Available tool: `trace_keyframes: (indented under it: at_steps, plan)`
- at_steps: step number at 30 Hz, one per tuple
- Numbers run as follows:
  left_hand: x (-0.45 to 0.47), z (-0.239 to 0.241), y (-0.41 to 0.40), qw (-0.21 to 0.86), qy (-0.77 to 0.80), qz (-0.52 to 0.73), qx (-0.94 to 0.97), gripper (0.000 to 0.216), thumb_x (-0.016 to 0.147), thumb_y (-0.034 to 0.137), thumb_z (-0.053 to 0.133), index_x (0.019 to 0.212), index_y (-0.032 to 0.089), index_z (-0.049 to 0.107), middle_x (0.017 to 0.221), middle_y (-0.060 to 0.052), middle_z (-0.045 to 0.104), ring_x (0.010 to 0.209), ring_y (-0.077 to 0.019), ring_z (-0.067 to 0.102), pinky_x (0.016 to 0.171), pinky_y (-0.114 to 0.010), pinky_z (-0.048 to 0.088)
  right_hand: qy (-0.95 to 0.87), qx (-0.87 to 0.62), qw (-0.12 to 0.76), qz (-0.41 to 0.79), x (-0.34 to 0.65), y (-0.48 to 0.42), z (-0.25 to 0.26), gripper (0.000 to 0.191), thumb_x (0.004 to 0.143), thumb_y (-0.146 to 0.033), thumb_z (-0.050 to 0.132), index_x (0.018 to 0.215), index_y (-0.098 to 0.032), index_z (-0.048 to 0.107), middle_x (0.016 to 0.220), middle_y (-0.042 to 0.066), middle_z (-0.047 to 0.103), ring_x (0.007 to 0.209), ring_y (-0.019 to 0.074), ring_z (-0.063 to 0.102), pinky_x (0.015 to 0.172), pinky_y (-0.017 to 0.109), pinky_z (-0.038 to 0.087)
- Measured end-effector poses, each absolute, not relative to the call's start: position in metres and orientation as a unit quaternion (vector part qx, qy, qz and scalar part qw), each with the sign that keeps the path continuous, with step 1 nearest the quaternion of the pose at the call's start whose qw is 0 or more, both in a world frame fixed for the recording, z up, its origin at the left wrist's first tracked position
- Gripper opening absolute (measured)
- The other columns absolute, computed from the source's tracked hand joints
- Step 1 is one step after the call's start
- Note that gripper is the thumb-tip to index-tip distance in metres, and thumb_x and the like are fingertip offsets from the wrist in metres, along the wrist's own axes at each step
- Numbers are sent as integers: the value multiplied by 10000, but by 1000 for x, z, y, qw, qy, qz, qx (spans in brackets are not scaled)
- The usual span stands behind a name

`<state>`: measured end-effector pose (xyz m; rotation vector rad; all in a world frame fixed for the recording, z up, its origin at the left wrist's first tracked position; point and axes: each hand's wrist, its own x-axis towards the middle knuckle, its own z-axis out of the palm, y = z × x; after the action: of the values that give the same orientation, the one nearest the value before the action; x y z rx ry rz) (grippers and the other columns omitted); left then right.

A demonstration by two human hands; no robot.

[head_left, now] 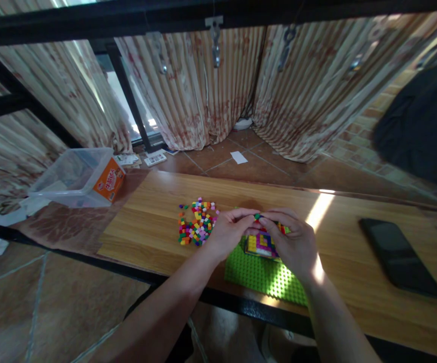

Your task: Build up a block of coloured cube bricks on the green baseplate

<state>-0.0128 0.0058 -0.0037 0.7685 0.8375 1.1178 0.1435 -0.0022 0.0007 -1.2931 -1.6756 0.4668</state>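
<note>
Pinching a tiny dark green brick (257, 216) between them, the left hand (228, 233) and right hand (292, 242) meet fingertip to fingertip, thumbs and forefingers closed narrowly on the piece and the other fingers curled. The brick is held just above a small, flat, blocky build (261, 244) of yellow, purple and red squares, which sits on a bright green studded plastic baseplate (256, 275). Just left lies a loose heap of small multicoloured cubes (198, 222). All rest on a smooth wood-grain tabletop (154, 212). Well to the right lies a glossy black phone (400, 256); far left, a clear plastic box (76, 176) with an orange label. Pleated patterned curtains (192, 85) hang behind.
</note>
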Motion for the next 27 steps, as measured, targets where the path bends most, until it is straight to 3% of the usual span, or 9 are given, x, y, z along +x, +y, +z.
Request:
trace_keyframes:
  at_steps: [4, 11, 16, 20, 27]
  plan:
    - [-8, -5, 6, 664, 404, 501, 381, 146, 885, 199, 653, 959, 155, 771, 839, -45, 753, 735, -133, 699, 807, -312, 573, -664, -544, 469, 207, 140, -2, 0, 169, 878, -374, 651, 864, -266, 779, 971, 54, 736, 932, 224, 673, 883, 442, 532]
    - [-9, -9, 3, 578, 420, 511, 478, 215, 856, 121, 635, 1014, 172, 772, 905, -55, 769, 789, -160, 704, 824, -323, 585, -650, -546, 477, 228, 138, -2, -3, 181, 870, -409, 663, 844, -272, 778, 965, 49, 736, 922, 227, 673, 879, 440, 530]
    - [-7, -12, 1, 522, 449, 515, 510, 195, 865, 179, 645, 1004, 174, 781, 869, -71, 764, 886, -206, 698, 851, -347, 578, -692, -533, 461, 153, 134, -5, 0, 192, 907, -361, 618, 845, -266, 773, 939, 55, 730, 915, 227, 654, 859, 435, 521]
    - [-5, -13, 0, 539, 436, 515, 505, 183, 872, 182, 636, 981, 172, 783, 879, -67, 766, 816, -180, 693, 801, -318, 577, -715, -529, 451, 66, 135, -5, 4, 186, 912, -335, 612, 834, -270, 768, 913, 56, 736, 897, 237, 643, 851, 445, 512]
    - [-12, -5, 7, 548, 482, 542, 417, 177, 846, 116, 662, 995, 147, 753, 816, -42, 751, 680, -137, 696, 701, -282, 591, -645, -567, 507, 75, 179, 2, -6, 138, 884, -383, 673, 853, -284, 764, 933, 41, 742, 883, 226, 679, 846, 430, 546]
